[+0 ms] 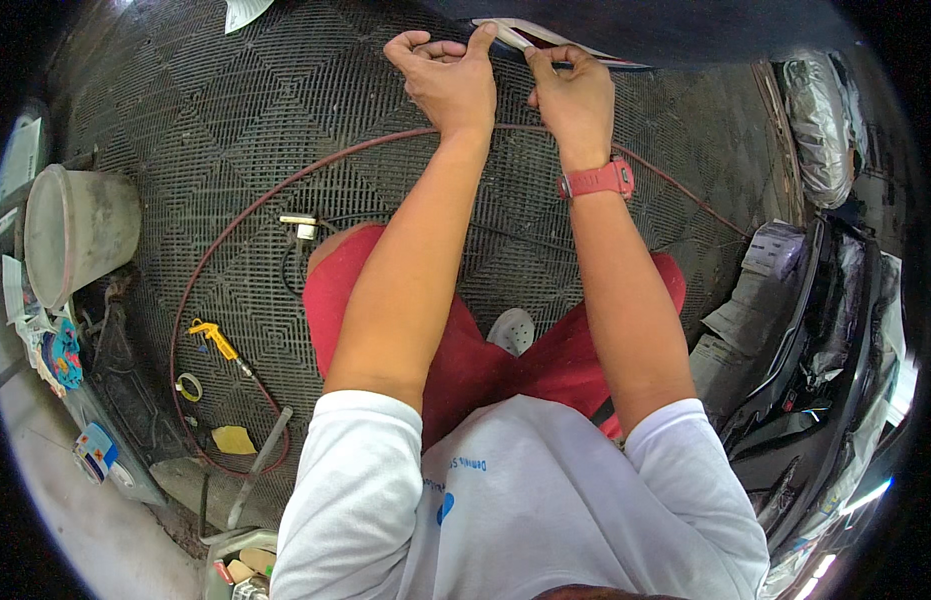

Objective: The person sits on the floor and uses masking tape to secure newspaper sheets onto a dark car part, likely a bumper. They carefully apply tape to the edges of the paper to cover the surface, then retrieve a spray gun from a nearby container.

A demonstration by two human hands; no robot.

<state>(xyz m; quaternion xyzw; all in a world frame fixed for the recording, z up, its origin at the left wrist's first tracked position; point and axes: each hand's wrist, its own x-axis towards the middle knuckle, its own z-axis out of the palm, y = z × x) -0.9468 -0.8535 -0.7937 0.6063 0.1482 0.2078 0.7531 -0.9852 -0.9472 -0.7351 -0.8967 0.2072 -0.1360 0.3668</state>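
At the top of the view a dark, smooth panel [683, 34], perhaps car bodywork, has a pale strip [514, 34], like masking tape, along an edge with red and white on it. My left hand [454, 82] touches the strip's left end with the thumb, its other fingers loosely curled. My right hand [574, 82], with a red watch [596, 180] on the wrist, pinches the strip just to the right, between thumb and forefinger. The fingertips partly hide the strip.
A red air hose [285, 184] curves over the ribbed floor mat [233, 112] to a yellow blow gun [214, 337]. A tape roll [188, 387] lies near it. At left stands a plastic bucket [97, 225]; at right, a black car bumper [803, 420] and a wrapped part [818, 127].
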